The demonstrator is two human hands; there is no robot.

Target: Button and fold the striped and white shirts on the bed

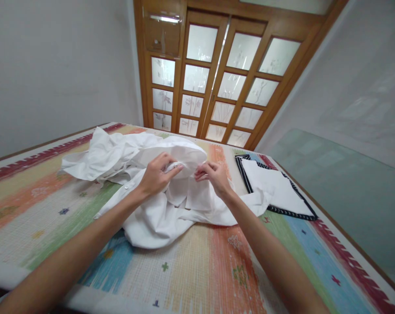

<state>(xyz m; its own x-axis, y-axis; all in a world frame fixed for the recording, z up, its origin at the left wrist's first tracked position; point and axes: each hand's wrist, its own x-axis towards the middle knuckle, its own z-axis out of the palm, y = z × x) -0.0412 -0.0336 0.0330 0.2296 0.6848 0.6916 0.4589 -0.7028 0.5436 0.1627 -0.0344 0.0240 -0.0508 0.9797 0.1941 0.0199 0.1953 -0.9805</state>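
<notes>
The single head-worn camera is looking forward and down from close above the table (191, 279), with both forearms entering from the lower edge. It is facing the wooden door (217, 74) beyond the table's far end.

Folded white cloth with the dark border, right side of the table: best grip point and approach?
Probably the near corner of the folded cloth, approached from the table's right edge: it lies flat, so only its edges offer purchase, and the crumpled white shirt overlaps its left side.

Bright, even indoor light with soft shadows, a small glare streak on the wooden door (166, 18), sharp focus throughout, and strong wide-angle bending toward the edges.
</notes>
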